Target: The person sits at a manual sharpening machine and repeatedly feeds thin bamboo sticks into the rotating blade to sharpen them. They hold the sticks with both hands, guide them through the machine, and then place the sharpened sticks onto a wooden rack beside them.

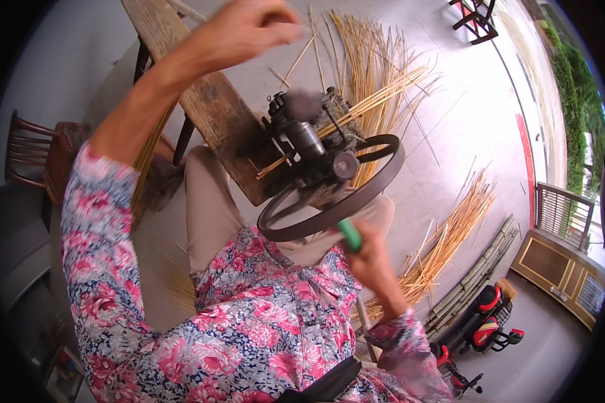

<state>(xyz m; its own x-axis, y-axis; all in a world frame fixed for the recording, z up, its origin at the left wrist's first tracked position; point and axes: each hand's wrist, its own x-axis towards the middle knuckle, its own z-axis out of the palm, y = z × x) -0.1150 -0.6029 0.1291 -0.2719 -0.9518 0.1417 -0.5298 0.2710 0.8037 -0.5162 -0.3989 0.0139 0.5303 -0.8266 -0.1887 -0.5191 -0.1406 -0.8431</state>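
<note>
A dark metal hand-cranked roller machine [305, 141] sits at the near end of a worn wooden bench [222, 108]. My right hand [373, 254] grips the green handle [350, 234] at the rim of its large handwheel [333, 214]. Pale bamboo strips [378, 106] run into the machine from the right, and short strip ends [272, 167] stick out on the left side. Beyond the machine, my left hand [257, 30] is raised above the bench, blurred by motion. Its fingers are curled, and whether anything thin is between them is unclear.
Loose bamboo strips [363, 55] spread over the floor beyond the machine. Another bundle of strips [448, 237] and some bamboo poles [476, 277] lie at the right. A red and black ride-on toy [486, 322] stands near a wooden door [549, 267]. A wooden chair [55, 156] is at the left.
</note>
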